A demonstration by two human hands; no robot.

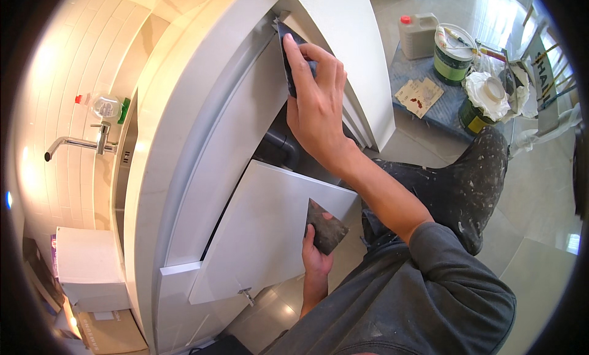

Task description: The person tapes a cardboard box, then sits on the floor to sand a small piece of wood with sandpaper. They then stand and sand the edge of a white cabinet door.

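Observation:
My right hand is raised to the upper end of a white cabinet frame, its fingers closed on a dark flat putty blade. The blade's upper corner meets the frame where a bit of white paste shows. Lower down, my left hand grips a second dark putty blade, a metallic plate with smears and reflections on its face. Behind it hangs an open white cabinet door with a metal hinge. Inside the cabinet, a dark pipe is partly visible.
To the right, a blue-grey board carries a jug with red cap, a green paint bucket and a plastic-covered bucket. At left are a tap, a bottle and stacked boxes. My knee is beside the cabinet.

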